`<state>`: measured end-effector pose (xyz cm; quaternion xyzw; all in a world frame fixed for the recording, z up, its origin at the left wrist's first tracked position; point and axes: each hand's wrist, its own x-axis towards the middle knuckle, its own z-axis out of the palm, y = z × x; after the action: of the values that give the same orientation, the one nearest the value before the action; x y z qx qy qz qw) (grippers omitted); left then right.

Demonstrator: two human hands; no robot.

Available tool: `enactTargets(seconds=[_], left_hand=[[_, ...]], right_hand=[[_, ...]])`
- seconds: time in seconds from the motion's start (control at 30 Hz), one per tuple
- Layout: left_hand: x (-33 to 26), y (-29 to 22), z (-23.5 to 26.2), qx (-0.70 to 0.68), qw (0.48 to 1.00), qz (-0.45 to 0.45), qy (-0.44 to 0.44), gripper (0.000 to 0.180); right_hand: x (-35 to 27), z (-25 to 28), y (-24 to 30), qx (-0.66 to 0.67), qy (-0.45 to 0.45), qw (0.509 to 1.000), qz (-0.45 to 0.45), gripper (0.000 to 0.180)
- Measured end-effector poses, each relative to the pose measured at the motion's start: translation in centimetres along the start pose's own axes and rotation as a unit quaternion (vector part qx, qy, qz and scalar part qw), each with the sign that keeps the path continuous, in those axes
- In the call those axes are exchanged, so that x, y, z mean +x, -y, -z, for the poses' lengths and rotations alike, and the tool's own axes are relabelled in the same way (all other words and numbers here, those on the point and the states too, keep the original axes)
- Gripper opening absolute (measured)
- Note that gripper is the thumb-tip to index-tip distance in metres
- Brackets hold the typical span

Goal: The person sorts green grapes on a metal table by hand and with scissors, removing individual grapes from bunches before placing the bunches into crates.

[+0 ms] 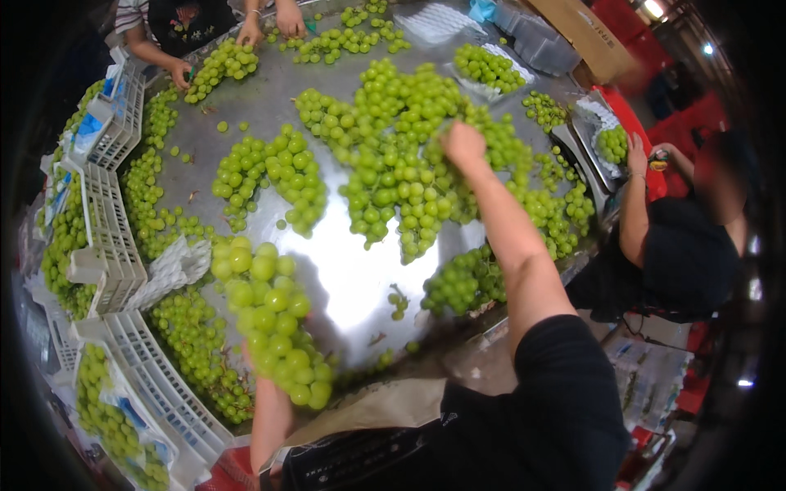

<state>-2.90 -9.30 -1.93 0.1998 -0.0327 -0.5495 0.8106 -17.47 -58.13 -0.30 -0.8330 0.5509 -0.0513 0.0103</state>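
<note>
Your right hand [463, 144] is out across the table [344, 278], fingers curled into the big grape pile [409, 164]. Your left hand is hidden behind the hanging bunch [266, 319] it holds up, long axis vertical, near your body; its grip can't be seen.

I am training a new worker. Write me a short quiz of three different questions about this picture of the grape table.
1. True or false: the left hand holds up a bunch of green grapes.
2. Where does the right hand reach?
A. into a white crate
B. into the large grape pile in the middle of the metal table
C. onto the scale
3. Fill in: white plastic crates stand along the person's ____ side.

Key
1. True.
2. B: it rests on the grape pile on the metal table.
3. Left.
</note>
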Motion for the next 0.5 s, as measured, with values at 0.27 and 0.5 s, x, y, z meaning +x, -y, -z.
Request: enactTargets(seconds=[0.27, 0.5], left_hand=[[-0.7, -0.3, -0.4, 0.015, 0.998, -0.030, -0.046, 0.069], [-0.6, 0.3, -1.6, 0.032, 0.998, -0.026, -0.049, 0.065]], right_hand=[[-3.3, 7.9, -2.1, 0.421, 0.250, 0.871, 0.039, 0.037], [3.1, -1.2, -6.2, 0.213, 0.044, 0.972, 0.091, 0.031]])
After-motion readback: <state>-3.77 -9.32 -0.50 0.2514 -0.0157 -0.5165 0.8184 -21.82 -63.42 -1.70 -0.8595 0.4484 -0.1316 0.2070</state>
